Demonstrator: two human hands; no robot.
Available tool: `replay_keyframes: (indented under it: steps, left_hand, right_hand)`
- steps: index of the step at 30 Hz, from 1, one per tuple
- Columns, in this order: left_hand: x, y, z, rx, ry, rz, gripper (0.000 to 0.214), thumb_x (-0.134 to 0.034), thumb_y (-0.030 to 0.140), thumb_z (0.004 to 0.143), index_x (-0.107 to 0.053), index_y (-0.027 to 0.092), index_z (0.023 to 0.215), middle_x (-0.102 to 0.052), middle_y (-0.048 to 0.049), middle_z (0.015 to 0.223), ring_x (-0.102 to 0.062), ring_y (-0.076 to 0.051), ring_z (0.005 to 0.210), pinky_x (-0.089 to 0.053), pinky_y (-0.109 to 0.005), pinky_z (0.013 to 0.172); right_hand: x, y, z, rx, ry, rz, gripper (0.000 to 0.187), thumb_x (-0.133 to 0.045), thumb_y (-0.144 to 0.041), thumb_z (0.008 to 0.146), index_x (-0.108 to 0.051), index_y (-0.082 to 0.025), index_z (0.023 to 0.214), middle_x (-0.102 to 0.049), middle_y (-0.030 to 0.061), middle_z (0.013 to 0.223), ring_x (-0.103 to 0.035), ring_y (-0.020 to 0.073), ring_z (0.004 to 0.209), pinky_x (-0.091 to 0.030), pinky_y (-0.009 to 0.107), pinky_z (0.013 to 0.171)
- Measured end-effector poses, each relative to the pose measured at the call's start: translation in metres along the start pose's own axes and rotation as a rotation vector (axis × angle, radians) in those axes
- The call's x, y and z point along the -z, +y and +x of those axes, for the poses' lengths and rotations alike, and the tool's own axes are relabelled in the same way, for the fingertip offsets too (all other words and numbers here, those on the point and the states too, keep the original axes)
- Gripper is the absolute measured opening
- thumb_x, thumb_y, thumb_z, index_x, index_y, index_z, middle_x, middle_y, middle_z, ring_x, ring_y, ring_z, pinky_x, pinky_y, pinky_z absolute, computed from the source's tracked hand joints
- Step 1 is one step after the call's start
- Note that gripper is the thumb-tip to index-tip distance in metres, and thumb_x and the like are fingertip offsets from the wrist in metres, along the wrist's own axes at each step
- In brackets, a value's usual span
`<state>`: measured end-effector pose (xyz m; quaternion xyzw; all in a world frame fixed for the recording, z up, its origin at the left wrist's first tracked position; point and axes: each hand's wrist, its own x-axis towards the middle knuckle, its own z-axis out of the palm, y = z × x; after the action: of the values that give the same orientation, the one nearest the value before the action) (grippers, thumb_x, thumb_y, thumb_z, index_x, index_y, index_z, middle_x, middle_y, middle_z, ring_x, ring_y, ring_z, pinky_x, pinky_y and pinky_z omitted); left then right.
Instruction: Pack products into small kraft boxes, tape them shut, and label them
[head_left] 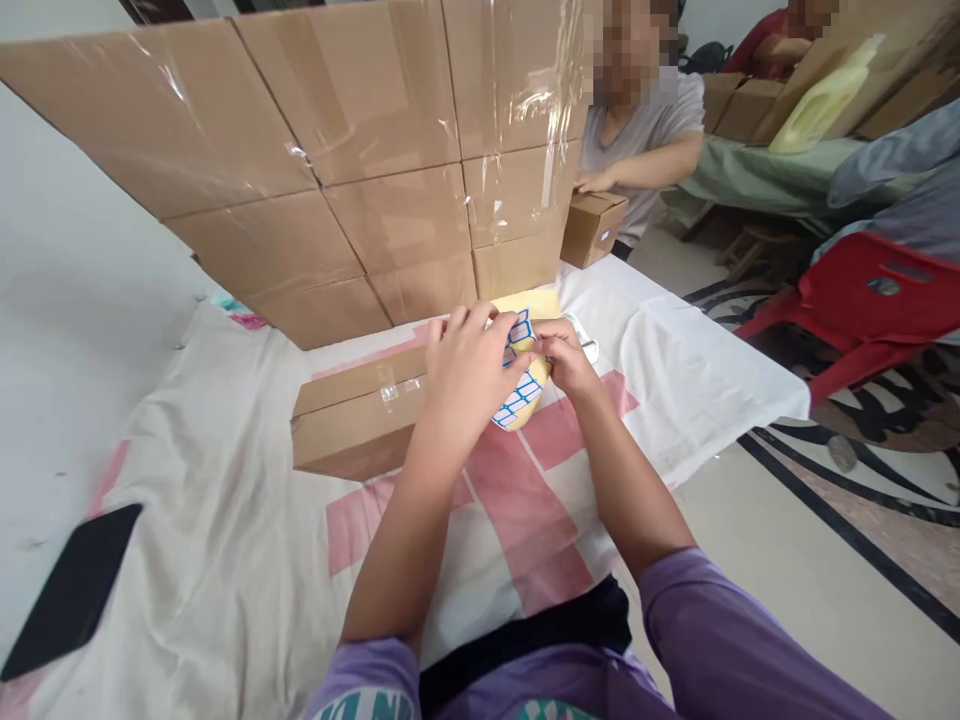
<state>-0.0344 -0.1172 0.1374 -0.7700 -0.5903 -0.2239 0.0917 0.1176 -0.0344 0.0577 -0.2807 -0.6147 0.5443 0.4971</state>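
A sheet of blue-edged white labels on yellow backing point(523, 400) is held between my two hands, curled over at its top. My left hand point(471, 360) grips its left side, thumb across the front and fingers bent over the top. At the right edge, my right hand point(564, 358) pinches the sheet with thumb and fingertips; whether a loose label is in that pinch cannot be made out. A long cardboard box point(360, 415) lies to the left, its right end hidden behind my left hand and forearm. Yellow paper point(536, 301) lies behind my hands.
Taped cardboard boxes point(397, 150) form a wall along the table's back. A white object point(589, 350) lies beside my right hand. A black tablet-like slab point(71, 590) is at left. Across the corner, a person's hand point(596, 180) rests on a small box point(592, 228). A red chair point(877, 290) stands right.
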Motion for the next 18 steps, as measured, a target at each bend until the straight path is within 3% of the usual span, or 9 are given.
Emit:
replay_keyframes:
  steps: [3,11,18]
  left_hand:
    - [0.003,-0.003,-0.005,-0.027,-0.041,-0.027,0.024,-0.062,0.042,0.097,-0.070,0.029,0.116,-0.071,-0.0053,0.120,-0.061,-0.030,0.111,-0.038,-0.048,0.094]
    - [0.003,-0.002,-0.011,-0.023,-0.075,-0.017,0.028,-0.048,0.033,0.104,-0.072,0.025,0.115,-0.074,-0.0070,0.113,-0.063,-0.030,0.110,-0.037,-0.048,0.096]
    - [0.002,-0.004,-0.012,-0.017,-0.106,-0.029,0.040,-0.036,0.028,0.106,-0.073,0.020,0.119,-0.075,-0.0098,0.113,-0.063,-0.030,0.107,-0.038,-0.049,0.097]
  right_hand:
    - [-0.005,-0.007,-0.003,0.107,-0.085,-0.031,0.018,-0.056,-0.030,0.067,-0.049,-0.020,0.054,-0.042,-0.0012,0.058,-0.036,0.0139,0.058,-0.031,0.028,0.057]
    - [-0.014,-0.013,-0.004,0.146,-0.110,-0.084,0.027,-0.055,-0.031,0.067,-0.036,-0.022,0.050,-0.035,-0.0014,0.056,-0.029,0.0130,0.055,-0.029,0.029,0.055]
    - [-0.013,-0.007,-0.003,0.130,-0.097,-0.102,0.025,-0.057,-0.033,0.065,-0.042,-0.022,0.049,-0.038,0.0006,0.057,-0.033,0.0150,0.057,-0.030,0.030,0.054]
